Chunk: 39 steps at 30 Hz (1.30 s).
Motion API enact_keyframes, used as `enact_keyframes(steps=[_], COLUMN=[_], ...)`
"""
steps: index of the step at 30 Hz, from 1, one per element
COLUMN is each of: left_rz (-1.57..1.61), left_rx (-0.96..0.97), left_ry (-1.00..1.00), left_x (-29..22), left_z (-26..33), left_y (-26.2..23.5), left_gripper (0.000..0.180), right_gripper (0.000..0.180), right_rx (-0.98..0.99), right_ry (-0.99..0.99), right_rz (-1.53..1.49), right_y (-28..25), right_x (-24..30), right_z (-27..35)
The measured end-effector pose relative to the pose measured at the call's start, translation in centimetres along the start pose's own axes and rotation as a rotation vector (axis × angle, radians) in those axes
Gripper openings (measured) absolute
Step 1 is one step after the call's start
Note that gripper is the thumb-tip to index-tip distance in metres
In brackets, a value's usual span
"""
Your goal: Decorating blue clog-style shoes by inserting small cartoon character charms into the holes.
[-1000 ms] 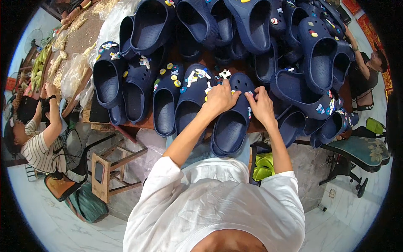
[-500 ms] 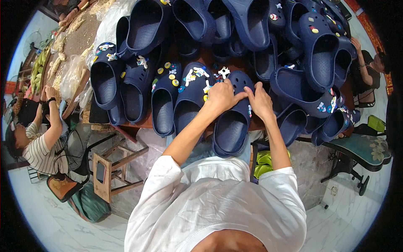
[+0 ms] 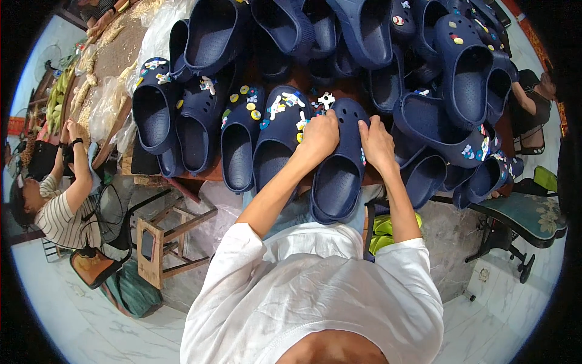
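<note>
Touching a blue shoe point(image 3: 337, 182) between curled left hand point(image 3: 320, 133) and loosely bent right hand point(image 3: 379, 144), can't tell if held; crowded beyond by more shoes point(image 3: 376, 51).

Our bare forearms point(image 3: 273, 197) angle forward and inward
We hold our left hand point(image 3: 320, 134) curled, our right hand point(image 3: 378, 145) straighter, nearby.

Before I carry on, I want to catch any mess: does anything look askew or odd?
Yes: on the right, one navy clog lies askew, its toe toward the right, whereas the charm-covered clog left of centre points roughly straight ahead. I see no obvious damage.
</note>
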State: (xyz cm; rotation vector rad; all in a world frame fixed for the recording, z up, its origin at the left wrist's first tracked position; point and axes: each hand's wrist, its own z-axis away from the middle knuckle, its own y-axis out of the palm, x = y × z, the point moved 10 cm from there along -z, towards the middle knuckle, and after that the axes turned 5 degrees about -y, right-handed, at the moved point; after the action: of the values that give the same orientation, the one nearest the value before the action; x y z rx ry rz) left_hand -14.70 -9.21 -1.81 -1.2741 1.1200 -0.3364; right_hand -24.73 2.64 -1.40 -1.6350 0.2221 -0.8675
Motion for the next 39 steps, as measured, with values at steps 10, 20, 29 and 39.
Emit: enact_keyframes(steps=[10,20,29,39], left_rz=[0.243,0.192,0.214,0.230], left_rx=[0.153,0.094,-0.009,-0.137], left_ry=[-0.041,0.051,0.061,-0.050], left_x=[-0.7,-1.5,-1.2,0.3], left_z=[1.9,1.9,2.1,0.2], left_y=[-2.8,-1.7,-2.2,-3.8], left_gripper=[0.039,0.025,0.029,0.019], right_gripper=[0.053,0.027,0.020,0.014], right_rx=[0.144,0.162,0.093,0.170], right_ry=[0.095,-0.056,-0.163,0.094], right_rz=[-0.254,-0.128,-0.150,-0.469], right_y=[0.0,-0.3,-0.3,-0.2], right_x=[-0.3,1.4,1.2,0.4], right_z=[5.6,4.2,3.8,4.6])
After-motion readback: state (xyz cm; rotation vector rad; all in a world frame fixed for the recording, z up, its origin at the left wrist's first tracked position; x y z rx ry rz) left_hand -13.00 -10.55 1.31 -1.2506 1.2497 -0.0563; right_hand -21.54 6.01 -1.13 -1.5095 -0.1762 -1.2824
